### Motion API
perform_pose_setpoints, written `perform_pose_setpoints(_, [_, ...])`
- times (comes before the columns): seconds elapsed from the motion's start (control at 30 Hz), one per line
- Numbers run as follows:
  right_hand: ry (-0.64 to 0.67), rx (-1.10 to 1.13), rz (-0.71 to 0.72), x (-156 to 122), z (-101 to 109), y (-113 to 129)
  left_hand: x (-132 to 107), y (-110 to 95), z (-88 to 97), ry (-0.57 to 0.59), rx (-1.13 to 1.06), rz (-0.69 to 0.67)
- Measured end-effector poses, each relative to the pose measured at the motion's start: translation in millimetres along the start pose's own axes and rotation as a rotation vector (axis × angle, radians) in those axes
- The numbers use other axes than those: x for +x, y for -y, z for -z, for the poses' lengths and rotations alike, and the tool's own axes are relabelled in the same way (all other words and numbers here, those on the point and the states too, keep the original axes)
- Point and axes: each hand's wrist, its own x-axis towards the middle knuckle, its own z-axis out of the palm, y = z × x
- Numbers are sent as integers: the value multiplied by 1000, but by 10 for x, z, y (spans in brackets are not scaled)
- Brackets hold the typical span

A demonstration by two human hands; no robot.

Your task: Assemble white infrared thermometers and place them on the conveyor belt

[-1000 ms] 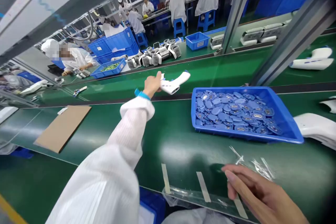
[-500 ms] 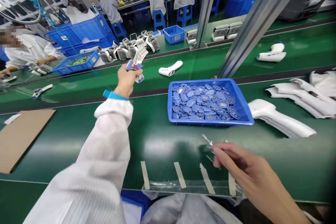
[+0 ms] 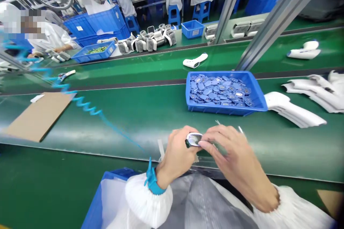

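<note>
My left hand (image 3: 178, 152) is closed around a white handheld device (image 3: 190, 144), its oval open end turned up toward me. The rest of the device is hidden in the palm. At that opening my right hand (image 3: 231, 152) is closed in a pinch, thumb and fingertips touching or very near the rim. Thin whitish strips (image 3: 241, 130) stick out beyond its fingers; their full shape is hidden. A blue wrist strap (image 3: 156, 182) with a coiled cord (image 3: 88, 107) is on my left wrist. Beyond the hands stands a blue tray (image 3: 225, 111) of small blue oval parts (image 3: 215, 89).
White housing shells (image 3: 298, 112) lie right of the tray. On the green belt (image 3: 150, 68) rests a white thermometer-like device (image 3: 195, 61). Cardboard (image 3: 40, 118) lies at the left, and a metal post (image 3: 268, 25) rises behind the tray. A co-worker (image 3: 51, 39) sits at far left.
My left hand has come back from the belt to the near table edge with the device. My right hand has moved slightly up and left to meet it. The view has shifted left.
</note>
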Motion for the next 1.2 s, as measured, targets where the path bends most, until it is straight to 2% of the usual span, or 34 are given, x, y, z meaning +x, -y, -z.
perform_pose_setpoints(0.1, [-30, -97, 5, -13, 129, 20, 66, 48, 25, -86, 221, -73])
perform_pose_setpoints(0.2, [-89, -53, -46, 62, 198, -13, 130, 72, 60, -100, 145, -11])
perform_pose_setpoints(0.27, [-69, 35, -99, 131, 156, -45, 146, 55, 72, -57, 45, -12])
perform_pose_setpoints(0.33, [-23, 83, -135, 178, 78, -51, 141, 33, 62, -31, 37, -74])
perform_pose_setpoints(0.4, [-22, 33, -116, 184, 25, -20, 127, 33, 37, -25, 97, -164])
perform_pose_setpoints(0.47, [-42, -39, -50, 158, 27, 31, 124, 59, 14, -59, 189, -195])
perform_pose_setpoints(0.57, [-54, -34, -44, 129, 75, 72, 154, 95, 15, -117, 209, -82])
perform_pose_setpoints(0.67, [-101, 6, -130, 162, 50, 33, 198, 70, 35, -83, 68, -2])
perform_pose_setpoints(0.8, [-134, -38, -119, 210, -111, 11, 213, 9, 2, -71, 81, -40])
perform_pose_setpoints(0.9, [-218, -145, -104, 187, -192, 54, 210, 5, -33, -94, 159, -78])
perform_pose_setpoints(1.07, [-184, -106, -144, 153, -174, 28, 233, -7, -1, -51, 137, -113])
perform_pose_setpoints(1.2, [-213, -106, -124, 147, -162, -46, 241, -23, 1, -65, 96, -94])
